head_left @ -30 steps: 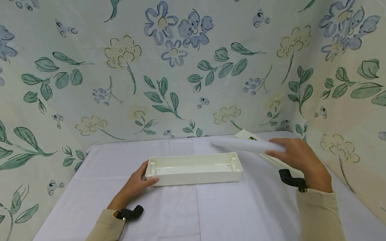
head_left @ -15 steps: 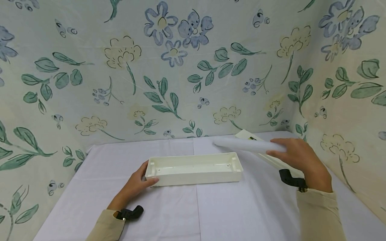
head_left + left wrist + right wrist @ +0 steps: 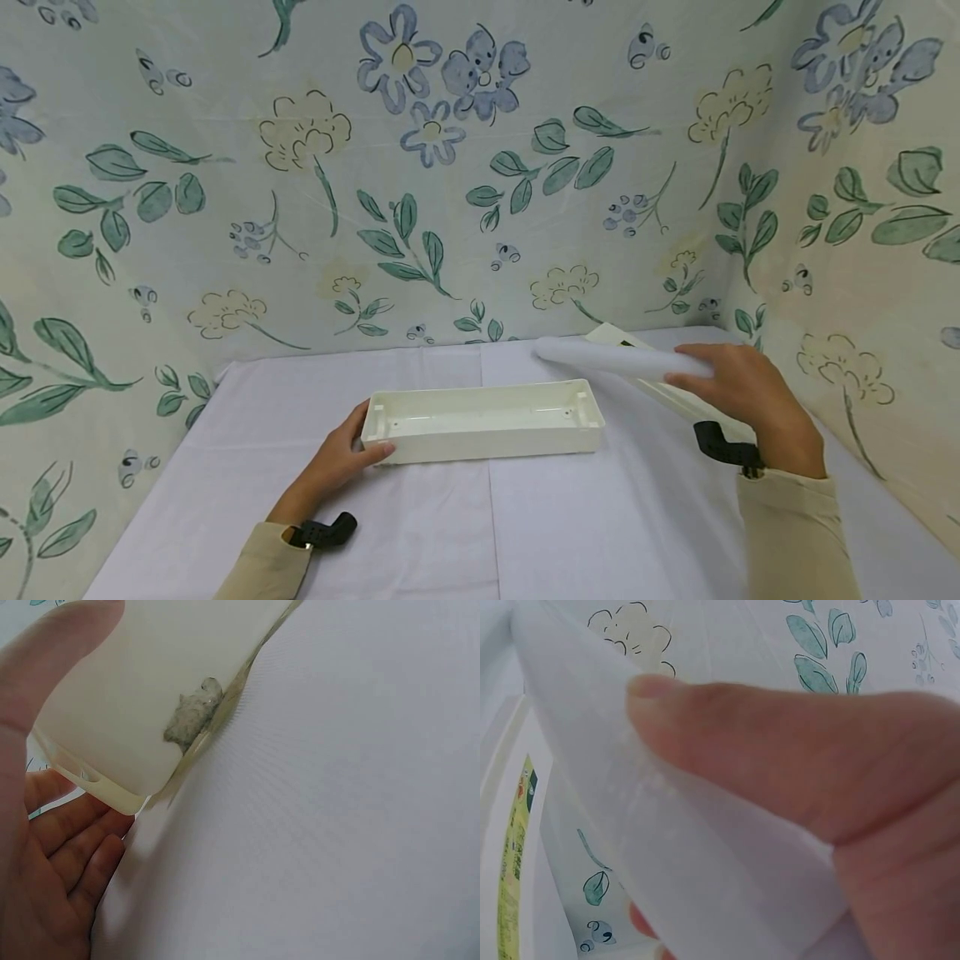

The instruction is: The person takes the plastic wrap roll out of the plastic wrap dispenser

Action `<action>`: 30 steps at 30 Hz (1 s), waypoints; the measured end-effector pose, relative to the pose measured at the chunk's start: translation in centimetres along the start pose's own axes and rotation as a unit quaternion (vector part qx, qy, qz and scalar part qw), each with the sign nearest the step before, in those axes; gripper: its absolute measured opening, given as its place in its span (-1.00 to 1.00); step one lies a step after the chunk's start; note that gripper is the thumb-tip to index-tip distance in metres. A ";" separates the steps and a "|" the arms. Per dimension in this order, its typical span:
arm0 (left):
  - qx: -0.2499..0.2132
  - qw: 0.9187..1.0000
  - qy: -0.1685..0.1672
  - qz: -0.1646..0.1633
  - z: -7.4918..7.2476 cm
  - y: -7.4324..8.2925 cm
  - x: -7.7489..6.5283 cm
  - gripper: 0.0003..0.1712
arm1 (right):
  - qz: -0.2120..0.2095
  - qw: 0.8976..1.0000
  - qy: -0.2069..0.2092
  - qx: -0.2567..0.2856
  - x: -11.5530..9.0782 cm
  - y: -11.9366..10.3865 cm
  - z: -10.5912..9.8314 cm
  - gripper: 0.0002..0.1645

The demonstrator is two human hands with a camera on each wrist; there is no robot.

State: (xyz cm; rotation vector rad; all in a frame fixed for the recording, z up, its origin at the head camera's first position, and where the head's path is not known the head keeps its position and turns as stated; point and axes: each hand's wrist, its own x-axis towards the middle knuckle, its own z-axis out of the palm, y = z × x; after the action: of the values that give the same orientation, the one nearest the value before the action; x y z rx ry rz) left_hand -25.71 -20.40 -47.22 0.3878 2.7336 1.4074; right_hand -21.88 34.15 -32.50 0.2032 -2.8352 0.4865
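Note:
A long, white plastic box (image 3: 487,445) with an open top lies in the middle of the table. My left hand (image 3: 341,454) grips its left end, thumb on the front wall and fingers round the end. In the left wrist view, the box wall (image 3: 120,712) shows a grey, ragged patch near its lower edge. To the right, my right hand (image 3: 738,392) holds one end of a smooth white roll (image 3: 607,358), film or paper, I cannot tell which. The thumb presses on the roll (image 3: 622,795) in the right wrist view; most fingers are hidden behind it.
Behind the roll lies a long, pale strip-like piece (image 3: 690,405), perhaps a cover, with a green and yellow label (image 3: 514,862). A white cloth (image 3: 420,533) covers the table. Flower-patterned fabric (image 3: 450,208) hangs at the back and both sides.
The far left end of the roll has shifted slightly to the right and up, along with the right hand. My left hand and the box have stayed put.

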 end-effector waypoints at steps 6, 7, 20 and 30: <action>0.002 1.000 0.002 -0.004 0.0 0.0 0.0 0.05 | -0.001 1.000 0.003 0.005 0.0 0.0 0.1 -0.23; 0.003 1.000 0.002 -0.004 0.0 0.1 0.0 0.05 | 0.000 1.000 0.003 0.005 0.0 0.0 0.1 -0.23; 0.004 1.000 0.005 -0.002 0.1 -0.1 0.0 0.05 | -0.002 1.000 0.013 0.004 0.2 0.0 0.6 -0.26; 0.007 1.000 0.005 -0.011 0.1 0.1 0.1 0.07 | -0.009 1.000 0.015 0.002 0.5 -0.1 0.9 -0.28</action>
State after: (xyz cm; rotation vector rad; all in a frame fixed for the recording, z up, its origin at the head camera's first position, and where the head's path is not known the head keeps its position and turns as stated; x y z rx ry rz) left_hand -25.80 -20.24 -47.25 0.3525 2.7479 1.3902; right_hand -22.56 33.72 -33.17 0.2205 -2.8002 0.4866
